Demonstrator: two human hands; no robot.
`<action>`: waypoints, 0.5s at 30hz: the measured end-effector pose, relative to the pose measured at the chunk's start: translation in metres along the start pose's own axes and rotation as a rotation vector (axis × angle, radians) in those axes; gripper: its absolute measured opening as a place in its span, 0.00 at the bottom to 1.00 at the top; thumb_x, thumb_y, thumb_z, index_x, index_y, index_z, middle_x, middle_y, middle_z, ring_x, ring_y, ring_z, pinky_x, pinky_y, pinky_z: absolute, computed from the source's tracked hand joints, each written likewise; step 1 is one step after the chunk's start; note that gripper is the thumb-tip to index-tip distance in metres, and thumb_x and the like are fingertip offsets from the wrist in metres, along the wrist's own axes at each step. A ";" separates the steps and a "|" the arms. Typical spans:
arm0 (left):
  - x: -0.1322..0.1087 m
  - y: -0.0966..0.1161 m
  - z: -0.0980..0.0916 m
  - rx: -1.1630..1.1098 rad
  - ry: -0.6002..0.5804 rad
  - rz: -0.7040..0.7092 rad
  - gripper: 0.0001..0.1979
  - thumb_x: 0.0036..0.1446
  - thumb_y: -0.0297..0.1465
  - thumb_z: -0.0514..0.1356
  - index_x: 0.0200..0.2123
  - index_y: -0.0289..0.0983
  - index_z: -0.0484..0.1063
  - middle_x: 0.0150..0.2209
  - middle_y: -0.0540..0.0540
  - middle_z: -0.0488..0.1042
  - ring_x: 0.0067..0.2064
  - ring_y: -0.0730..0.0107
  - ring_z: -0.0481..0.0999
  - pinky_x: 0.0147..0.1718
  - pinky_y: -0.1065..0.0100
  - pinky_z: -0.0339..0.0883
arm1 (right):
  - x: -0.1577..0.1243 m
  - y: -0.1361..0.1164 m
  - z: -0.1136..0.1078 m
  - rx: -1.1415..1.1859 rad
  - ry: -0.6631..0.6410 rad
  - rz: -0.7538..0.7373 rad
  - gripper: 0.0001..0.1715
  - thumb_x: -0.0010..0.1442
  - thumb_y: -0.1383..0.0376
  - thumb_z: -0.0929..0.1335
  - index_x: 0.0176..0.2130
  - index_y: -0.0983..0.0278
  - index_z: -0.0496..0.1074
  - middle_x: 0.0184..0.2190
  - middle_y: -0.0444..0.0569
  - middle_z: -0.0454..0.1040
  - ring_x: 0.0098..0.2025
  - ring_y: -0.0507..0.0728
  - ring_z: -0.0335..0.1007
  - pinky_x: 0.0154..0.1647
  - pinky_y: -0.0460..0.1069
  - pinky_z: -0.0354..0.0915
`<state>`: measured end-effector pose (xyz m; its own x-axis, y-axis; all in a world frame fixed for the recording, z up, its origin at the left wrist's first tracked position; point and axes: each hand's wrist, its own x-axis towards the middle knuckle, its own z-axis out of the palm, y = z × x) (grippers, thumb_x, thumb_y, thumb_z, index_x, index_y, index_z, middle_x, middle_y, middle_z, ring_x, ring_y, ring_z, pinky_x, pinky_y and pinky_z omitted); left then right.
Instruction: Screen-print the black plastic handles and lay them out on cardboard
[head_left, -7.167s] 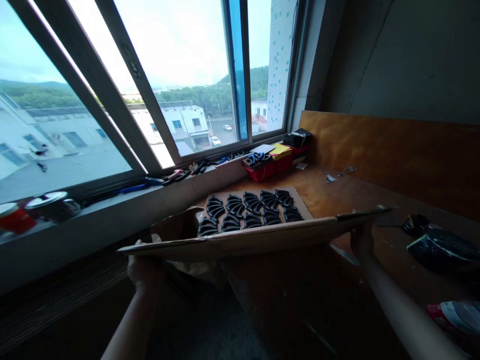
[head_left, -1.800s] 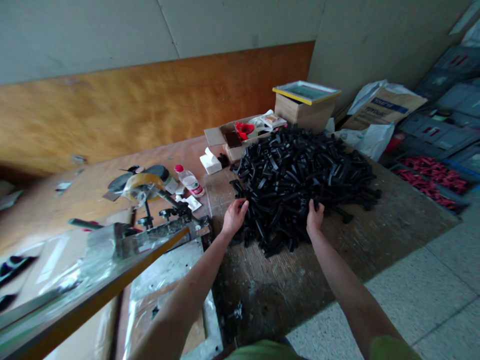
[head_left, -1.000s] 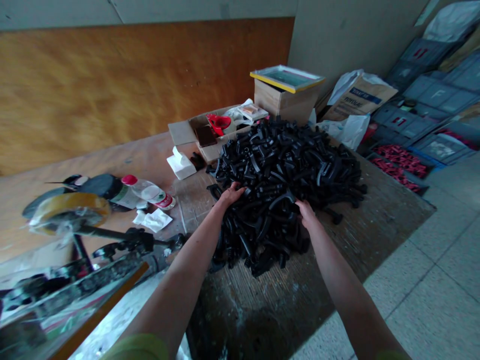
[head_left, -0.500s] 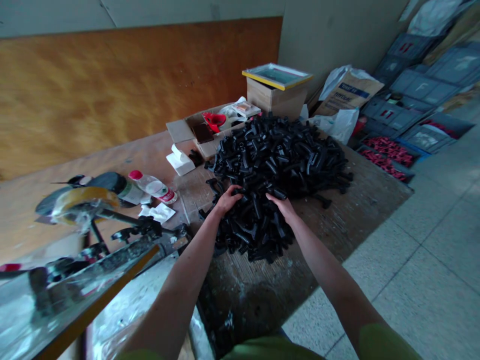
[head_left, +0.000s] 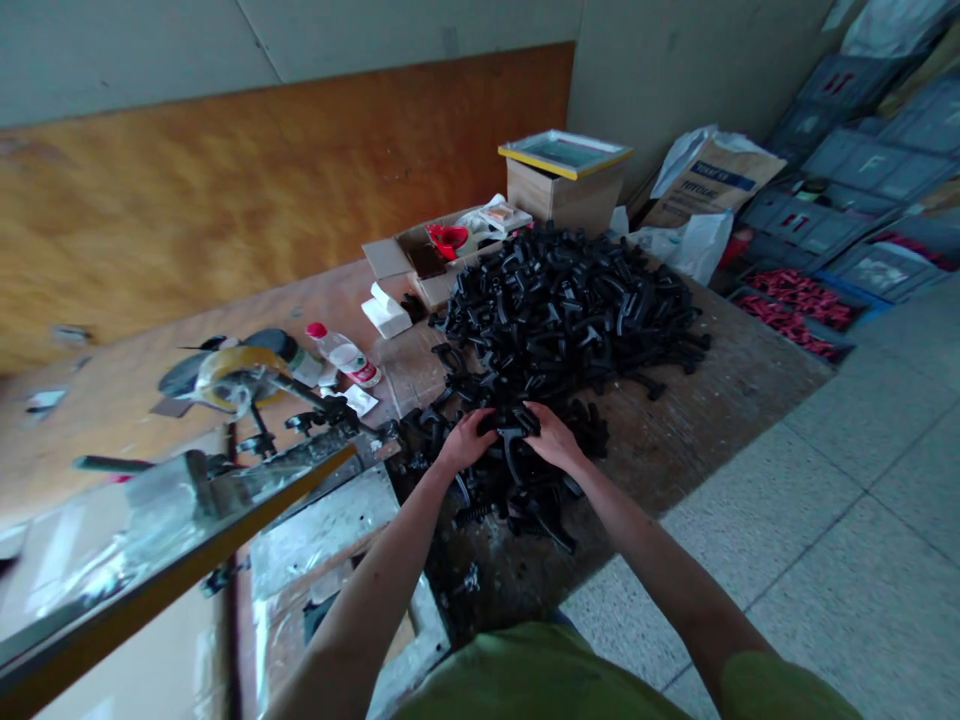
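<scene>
The scene was dim and flat, with a cool bluish cast and soft, faint shadows. The left edge smeared with motion blur, and wide-angle distortion bent the borders. The black pile point(head_left: 559, 310) lost detail in murk.

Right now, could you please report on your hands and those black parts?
Both down: left hand, right hand, cupped on clump of black parts. Beyond it, main pile. To the left, screen frame, apart.

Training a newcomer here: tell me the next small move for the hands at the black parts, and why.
The left hand and right hand cup black parts at the near edge of the pile, so probably close both hands on them and lift.
</scene>
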<state>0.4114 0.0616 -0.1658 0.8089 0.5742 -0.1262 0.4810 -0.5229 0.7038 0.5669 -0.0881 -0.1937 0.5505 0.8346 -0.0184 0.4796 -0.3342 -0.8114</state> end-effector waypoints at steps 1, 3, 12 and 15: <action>-0.002 -0.002 -0.001 -0.011 0.012 0.040 0.23 0.55 0.34 0.62 0.55 0.40 0.73 0.54 0.42 0.75 0.58 0.59 0.72 0.60 0.59 0.63 | -0.003 0.000 -0.003 -0.016 -0.017 -0.021 0.37 0.52 0.68 0.72 0.61 0.61 0.67 0.63 0.55 0.66 0.65 0.61 0.61 0.66 0.58 0.58; -0.004 -0.008 -0.005 -0.022 0.047 0.074 0.23 0.56 0.39 0.62 0.54 0.38 0.74 0.56 0.40 0.74 0.61 0.57 0.69 0.63 0.56 0.60 | -0.009 0.001 -0.012 -0.025 -0.019 -0.047 0.38 0.53 0.67 0.72 0.62 0.59 0.66 0.65 0.54 0.63 0.67 0.60 0.58 0.67 0.58 0.56; -0.030 -0.027 -0.016 -0.044 0.235 0.025 0.19 0.58 0.43 0.59 0.47 0.38 0.77 0.55 0.40 0.75 0.59 0.58 0.72 0.61 0.55 0.62 | -0.055 0.065 -0.080 0.065 0.371 0.057 0.28 0.62 0.49 0.66 0.55 0.62 0.72 0.59 0.58 0.70 0.60 0.63 0.66 0.59 0.61 0.66; -0.054 -0.028 -0.015 -0.035 0.259 -0.027 0.19 0.59 0.42 0.58 0.47 0.37 0.77 0.56 0.38 0.74 0.59 0.57 0.72 0.61 0.55 0.62 | -0.097 0.097 -0.060 -0.004 0.637 0.161 0.35 0.64 0.46 0.62 0.59 0.66 0.67 0.60 0.62 0.68 0.63 0.65 0.62 0.63 0.65 0.59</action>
<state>0.3492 0.0550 -0.1678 0.6803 0.7321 0.0344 0.4857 -0.4856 0.7269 0.6009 -0.2282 -0.2351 0.9120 0.3519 0.2109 0.3590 -0.4357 -0.8254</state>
